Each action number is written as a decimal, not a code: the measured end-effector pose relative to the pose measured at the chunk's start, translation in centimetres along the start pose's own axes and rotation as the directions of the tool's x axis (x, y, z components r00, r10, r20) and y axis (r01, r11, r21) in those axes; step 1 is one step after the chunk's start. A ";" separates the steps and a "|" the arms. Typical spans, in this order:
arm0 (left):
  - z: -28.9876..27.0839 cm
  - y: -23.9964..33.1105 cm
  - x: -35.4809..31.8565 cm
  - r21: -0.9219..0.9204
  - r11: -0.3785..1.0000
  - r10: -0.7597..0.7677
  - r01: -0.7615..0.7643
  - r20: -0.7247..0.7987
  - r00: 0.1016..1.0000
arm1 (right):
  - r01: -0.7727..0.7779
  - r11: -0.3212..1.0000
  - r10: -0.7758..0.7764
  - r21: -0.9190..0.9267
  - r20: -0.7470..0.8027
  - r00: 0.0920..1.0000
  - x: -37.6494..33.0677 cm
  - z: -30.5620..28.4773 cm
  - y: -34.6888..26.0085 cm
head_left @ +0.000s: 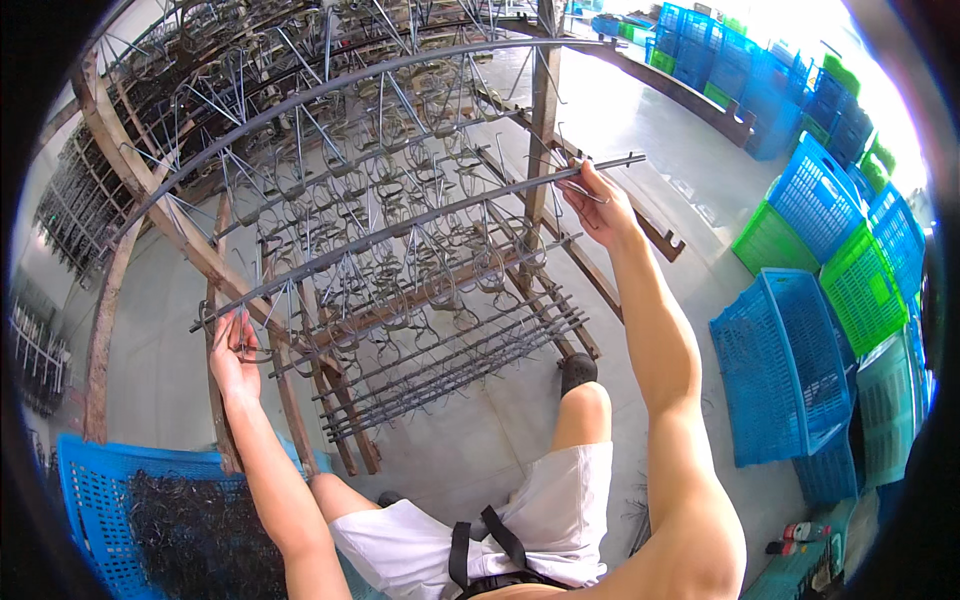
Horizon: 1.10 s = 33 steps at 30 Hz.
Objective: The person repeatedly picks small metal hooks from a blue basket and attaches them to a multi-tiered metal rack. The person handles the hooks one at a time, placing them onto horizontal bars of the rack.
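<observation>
I have a long grey bar [420, 222] held up in front of me, one end in each hand. My left hand [232, 352] is closed around its lower left end, fingers wrapped over the metal near the wire hooks that hang there. My right hand [598, 205] pinches the upper right end, thumb and fingers shut on the bar just short of its tip, which sticks out past my fingers. The bar slopes up from left to right and carries a row of bent wire hooks [400, 285] dangling under it. It sits just in front of a wooden rack [150, 190], where more bars loaded with the same hooks lie in rows, some higher, some lower down near the floor [480, 440]. A blue crate [95, 500] full of dark loose wire pieces stands at my lower left, beside my knee. To my right, well apart from the bar, blue and green crates [800, 330] lean and stack along the floor.
</observation>
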<state>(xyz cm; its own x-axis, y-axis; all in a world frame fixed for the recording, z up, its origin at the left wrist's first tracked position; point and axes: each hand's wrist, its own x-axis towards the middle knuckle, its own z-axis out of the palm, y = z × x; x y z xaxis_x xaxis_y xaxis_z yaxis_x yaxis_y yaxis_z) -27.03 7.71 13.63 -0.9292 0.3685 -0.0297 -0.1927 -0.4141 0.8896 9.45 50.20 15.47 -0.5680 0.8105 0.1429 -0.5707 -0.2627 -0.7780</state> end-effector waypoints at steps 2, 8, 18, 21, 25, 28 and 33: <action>-0.6 -0.2 -0.1 -0.081 0.997 0.025 -0.017 0.089 0.996 | 0.032 0.999 -0.032 0.008 -0.025 0.999 -1.5 -0.2 -0.7; -0.3 1.3 -4.0 -0.170 0.985 0.102 -0.038 0.387 0.916 | 0.090 0.994 -0.100 -0.057 -0.185 0.978 -11.1 -2.8 -5.8; -3.9 -1.7 -21.1 0.241 0.969 -0.117 0.060 0.232 0.966 | -0.054 0.996 0.039 -0.070 -0.205 0.978 -22.2 -13.4 -3.6; -5.1 -3.8 -24.8 0.256 0.959 -0.142 0.122 0.061 0.988 | -0.297 0.955 0.271 0.009 -0.441 0.856 -19.4 -14.3 1.4; -6.9 -7.6 -24.8 0.239 0.934 -0.265 0.265 -0.035 0.964 | -0.532 0.845 0.510 0.062 -0.393 0.765 -16.6 -17.9 6.2; -8.6 -9.1 -23.2 0.150 0.932 -0.309 0.330 -0.146 0.940 | -0.616 0.787 0.563 0.026 -0.439 0.701 -14.6 -17.4 8.3; -9.3 -8.5 -21.0 0.065 0.904 -0.397 0.422 -0.239 0.886 | -0.589 0.793 0.478 -0.154 -0.441 0.759 -15.1 -15.4 10.4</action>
<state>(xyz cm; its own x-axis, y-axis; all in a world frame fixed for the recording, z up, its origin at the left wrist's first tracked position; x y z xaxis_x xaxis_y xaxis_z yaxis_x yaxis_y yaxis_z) -8.75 -4.22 2.44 -0.8224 0.2922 -0.4881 -0.5459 -0.1643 0.8216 21.21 43.23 -4.21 -0.4427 0.7207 -0.5335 -0.0264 -0.6051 -0.7957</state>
